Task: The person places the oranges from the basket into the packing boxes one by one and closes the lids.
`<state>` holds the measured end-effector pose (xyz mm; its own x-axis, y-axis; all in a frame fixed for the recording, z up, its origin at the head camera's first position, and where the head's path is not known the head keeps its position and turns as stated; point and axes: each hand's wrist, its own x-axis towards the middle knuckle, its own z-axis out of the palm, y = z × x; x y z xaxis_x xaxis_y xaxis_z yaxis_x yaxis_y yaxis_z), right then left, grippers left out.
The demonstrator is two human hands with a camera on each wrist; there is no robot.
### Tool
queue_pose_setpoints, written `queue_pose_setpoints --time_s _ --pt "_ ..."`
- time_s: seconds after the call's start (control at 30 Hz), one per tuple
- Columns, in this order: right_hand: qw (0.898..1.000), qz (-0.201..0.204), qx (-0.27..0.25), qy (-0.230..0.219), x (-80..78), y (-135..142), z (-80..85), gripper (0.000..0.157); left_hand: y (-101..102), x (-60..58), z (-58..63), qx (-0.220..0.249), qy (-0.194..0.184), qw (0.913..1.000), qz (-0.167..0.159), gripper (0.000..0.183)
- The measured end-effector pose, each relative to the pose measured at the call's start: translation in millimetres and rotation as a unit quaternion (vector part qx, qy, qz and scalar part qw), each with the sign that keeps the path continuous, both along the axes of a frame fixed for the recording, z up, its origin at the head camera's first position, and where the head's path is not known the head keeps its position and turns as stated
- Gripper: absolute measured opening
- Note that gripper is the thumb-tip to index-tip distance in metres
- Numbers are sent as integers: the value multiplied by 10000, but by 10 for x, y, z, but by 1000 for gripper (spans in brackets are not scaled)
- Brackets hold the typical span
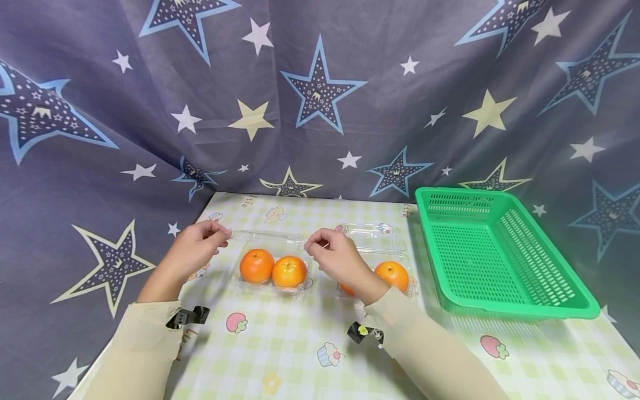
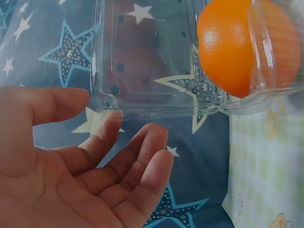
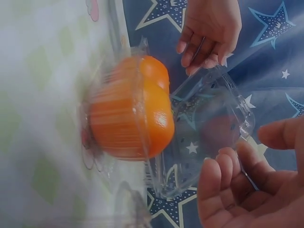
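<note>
In the head view, a clear plastic clamshell box with its hinged lid raised stands on the table. Two oranges, one on the left and one on the right, sit side by side in its base. My left hand pinches the lid's left corner between thumb and index finger, the other fingers loosely bent. At the opposite corner, the thumb and index finger of my right hand pinch the lid edge. The right wrist view shows both hands at the lid, behind the oranges.
Right of this box, a second clear box with its lid folded back holds oranges, partly hidden by my right forearm. A green perforated basket stands at the table's right. A star-patterned curtain hangs behind the checked tablecloth.
</note>
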<state>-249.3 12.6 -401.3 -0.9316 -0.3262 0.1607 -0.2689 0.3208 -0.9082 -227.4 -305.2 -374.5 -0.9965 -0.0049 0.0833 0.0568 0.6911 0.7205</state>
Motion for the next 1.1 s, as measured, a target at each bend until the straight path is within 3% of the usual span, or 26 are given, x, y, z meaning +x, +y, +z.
queue_pose_setpoints --time_s 0.3,0.67,1.1 --pt "9997 80 -190 -164 53 -33 -97 10 -38 -17 -176 419 -66 9991 6 34" --pt "9983 193 -319 -444 60 -51 -221 8 -79 -20 -307 1011 -342 9943 53 26" --pt "9963 162 -543 -652 128 -103 -344 6 -211 13 -508 1903 -548 9790 -486 29"
